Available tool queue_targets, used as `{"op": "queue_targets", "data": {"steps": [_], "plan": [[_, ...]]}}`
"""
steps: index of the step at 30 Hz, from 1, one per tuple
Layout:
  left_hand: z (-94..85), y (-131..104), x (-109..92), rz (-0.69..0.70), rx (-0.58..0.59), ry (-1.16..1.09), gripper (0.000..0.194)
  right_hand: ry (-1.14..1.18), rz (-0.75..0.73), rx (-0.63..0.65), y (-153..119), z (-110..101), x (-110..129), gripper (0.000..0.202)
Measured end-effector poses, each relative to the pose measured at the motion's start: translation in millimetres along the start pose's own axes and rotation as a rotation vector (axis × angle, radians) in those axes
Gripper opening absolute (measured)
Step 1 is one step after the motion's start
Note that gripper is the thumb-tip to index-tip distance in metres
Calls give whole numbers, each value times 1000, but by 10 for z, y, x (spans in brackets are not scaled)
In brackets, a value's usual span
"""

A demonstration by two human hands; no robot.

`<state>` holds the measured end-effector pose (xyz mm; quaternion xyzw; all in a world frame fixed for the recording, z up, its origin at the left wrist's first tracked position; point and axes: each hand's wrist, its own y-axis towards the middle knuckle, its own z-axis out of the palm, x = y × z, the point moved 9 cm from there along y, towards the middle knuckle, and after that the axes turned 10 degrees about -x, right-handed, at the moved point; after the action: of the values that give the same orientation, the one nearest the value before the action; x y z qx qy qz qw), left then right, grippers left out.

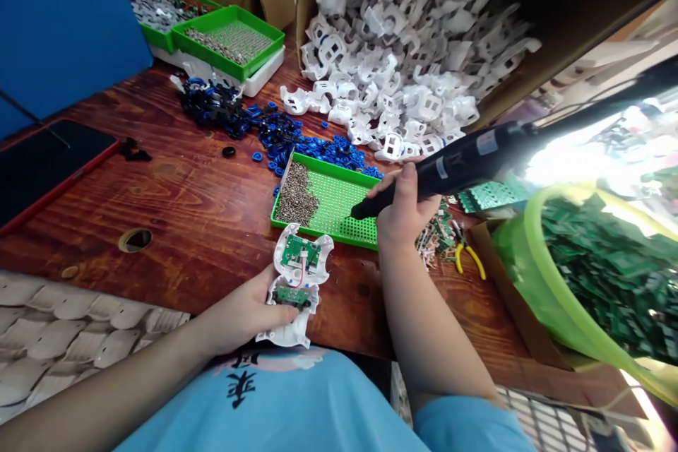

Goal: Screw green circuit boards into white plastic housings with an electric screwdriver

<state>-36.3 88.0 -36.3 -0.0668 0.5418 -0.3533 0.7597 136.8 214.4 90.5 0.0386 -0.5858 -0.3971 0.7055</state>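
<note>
My left hand (pixel 254 314) grips an opened white plastic housing (pixel 289 328) near the table's front edge, thumb over its lower half. Green circuit boards (pixel 296 252) sit in both halves, and a thin red and white wire joins them. Wrapped in my right hand (pixel 405 212) is a black electric screwdriver (pixel 450 166), tilted, its bit pointing down and left. The bit's tip is over a green perforated tray (pixel 339 206); whether it touches cannot be seen. Small metal screws (pixel 296 196) are heaped at the tray's left end.
Blue plastic rings (pixel 318 148) and black parts (pixel 212 104) lie behind the tray. White housings (pixel 397 70) spill from a cardboard box. Yellow-handled pliers (pixel 469 258) and a yellow-green tub (pixel 545 268) of circuit boards stand right. A red-edged phone (pixel 53 162) lies left, near a table hole (pixel 135 240).
</note>
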Motion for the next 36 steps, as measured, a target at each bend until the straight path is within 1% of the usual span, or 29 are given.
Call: {"op": "queue_targets", "data": {"steps": [3,6,9,16,19,23,26,32,36], "plan": [[-4,-4,-5,1,6,-2,54,9,5,-25,-8,-10,-12,33],[-32,-1,-3,17,-12,19,54,13,17,-47,2,-17,-26,35],[-32,-8,2,15,-16,36,53,-2,20,-49,10,-6,-48,36],[34,-23,9,-20,35,-19,56,6,-12,-35,11,8,-45,32],[27,-11,15,-28,32,-61,55,18,-16,-29,5,15,-28,29],[33,-15,9,-35,36,-55,56,29,-14,-38,3,17,-24,28],[32,-25,9,-32,6,-39,56,29,-9,-35,14,23,-27,29],[130,-43,110,-110,35,-95,53,21,-1,0,1,53,-18,29],[100,-8,143,-104,-1,-115,47,24,-13,-4,-14,47,-46,26]]}}
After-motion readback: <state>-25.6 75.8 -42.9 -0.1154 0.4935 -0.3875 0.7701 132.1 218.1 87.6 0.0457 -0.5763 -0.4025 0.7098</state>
